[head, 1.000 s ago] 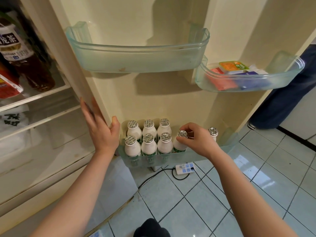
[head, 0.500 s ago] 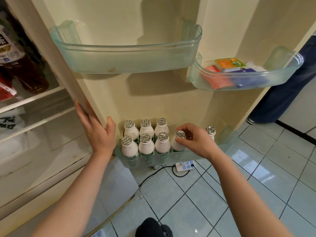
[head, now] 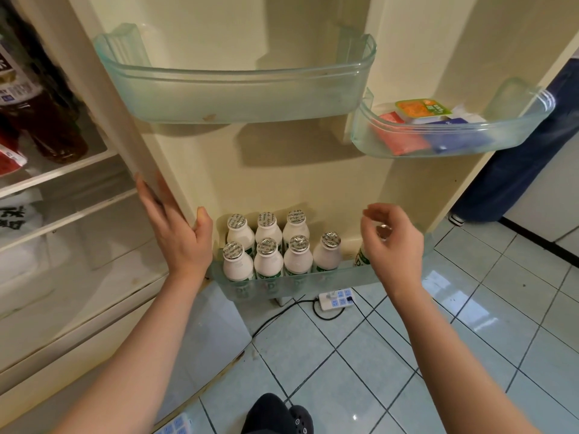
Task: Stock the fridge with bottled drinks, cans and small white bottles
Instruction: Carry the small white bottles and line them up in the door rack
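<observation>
Bottles first: the small white bottles (head: 266,245) stand upright in the lower door bin (head: 313,281), foil caps up and long axes vertical, packed in two rows of three at the bin's left end. A seventh bottle (head: 327,252) stands in the front row just beside them, with a gap behind it. Further right, another bottle (head: 362,256) shows only as a sliver of label. Most of it is hidden behind your right hand (head: 394,242), so you cannot tell whether it sits square or leans.

That hand hovers over the bin's right half, fingers loosely curled, thumb and forefinger close together but pinching nothing. The hidden bottle lies just below and a little left of your fingertips, and the seventh is further left again. Your right hand is plainly the nearer one for any straightening here. A straight drop onto a cap from above looks like the way in, since the bin's front wall blocks a side approach.

Your left hand (head: 178,233) lies flat on the edge of the fridge door (head: 282,170), fingers straight, thumb against the inner face beside the back row. It holds nothing and seems to steady the door. The upper door bin (head: 238,98) and the side bin (head: 454,142) with its packets sit well above both hands.
</observation>
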`<state>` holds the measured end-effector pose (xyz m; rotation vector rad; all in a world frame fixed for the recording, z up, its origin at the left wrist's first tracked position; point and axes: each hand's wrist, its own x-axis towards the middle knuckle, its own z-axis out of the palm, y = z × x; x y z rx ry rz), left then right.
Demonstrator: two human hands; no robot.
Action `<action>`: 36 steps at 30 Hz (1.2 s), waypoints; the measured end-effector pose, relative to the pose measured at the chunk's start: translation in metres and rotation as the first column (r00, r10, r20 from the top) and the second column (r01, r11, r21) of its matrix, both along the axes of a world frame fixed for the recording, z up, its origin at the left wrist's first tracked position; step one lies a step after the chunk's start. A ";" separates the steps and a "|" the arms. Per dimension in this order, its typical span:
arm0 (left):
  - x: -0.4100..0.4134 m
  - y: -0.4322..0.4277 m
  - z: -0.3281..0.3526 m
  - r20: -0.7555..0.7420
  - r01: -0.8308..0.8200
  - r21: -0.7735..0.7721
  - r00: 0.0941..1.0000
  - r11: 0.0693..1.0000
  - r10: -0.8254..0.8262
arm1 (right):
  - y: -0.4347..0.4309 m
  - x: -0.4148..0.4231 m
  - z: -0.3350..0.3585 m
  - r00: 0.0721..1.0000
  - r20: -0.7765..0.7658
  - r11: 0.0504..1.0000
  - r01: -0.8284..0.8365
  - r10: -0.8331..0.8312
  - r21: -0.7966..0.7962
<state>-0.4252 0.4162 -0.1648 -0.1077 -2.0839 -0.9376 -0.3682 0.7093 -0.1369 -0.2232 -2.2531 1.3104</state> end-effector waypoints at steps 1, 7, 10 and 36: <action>0.000 0.000 0.000 0.003 -0.002 0.001 1.000 1.000 0.002 | 0.004 -0.002 0.000 0.999 0.002 0.997 0.049 -0.049 0.062; 0.002 0.001 0.002 0.004 -0.008 -0.008 1.000 1.000 0.008 | 0.025 -0.010 -0.016 0.940 0.318 0.951 0.018 -0.120 0.307; 0.002 0.001 0.002 0.002 -0.014 -0.015 1.000 1.000 0.015 | 0.030 -0.013 -0.021 0.888 0.448 0.966 -0.014 -0.107 0.259; -0.001 0.006 0.001 -0.008 -0.050 0.018 0.999 0.999 0.050 | 0.016 -0.061 -0.020 0.879 0.475 0.999 -0.031 0.040 -0.027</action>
